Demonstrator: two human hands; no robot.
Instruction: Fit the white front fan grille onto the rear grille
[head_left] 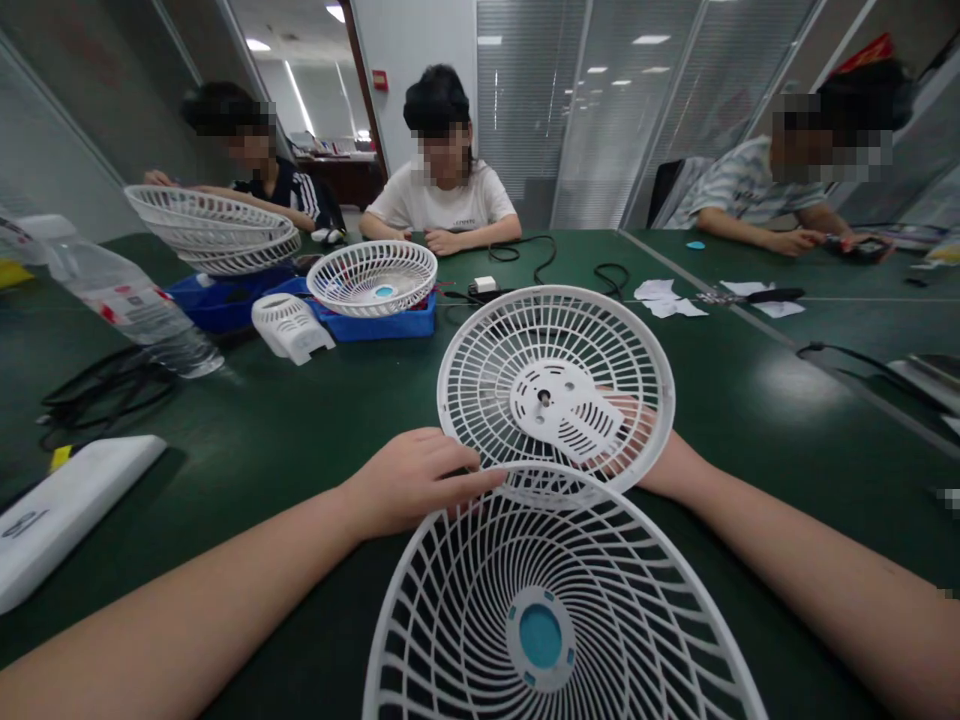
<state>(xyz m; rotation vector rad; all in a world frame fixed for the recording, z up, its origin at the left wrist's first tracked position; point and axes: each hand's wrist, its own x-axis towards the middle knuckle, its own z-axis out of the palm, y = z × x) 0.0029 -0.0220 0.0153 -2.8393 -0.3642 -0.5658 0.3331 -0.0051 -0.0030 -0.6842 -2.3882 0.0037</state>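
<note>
A white rear fan grille (555, 385) with a motor plate at its middle is held tilted up over the green table (300, 420). My right hand (634, 440) is behind it, seen through the slats, gripping its lower right side. My left hand (412, 480) holds the lower left rim with fingers closed on the edge. A white front fan grille (555, 600) with a blue centre cap lies flat just in front of me, its far rim touching the held grille.
A blue tray (390, 322) holds another grille (373, 277); a stack of grilles (214, 230) stands at the far left. A white motor cover (291, 327), a plastic bottle (127, 300), black cables (105, 395) and a white box (60, 510) lie left. Three people sit across the table.
</note>
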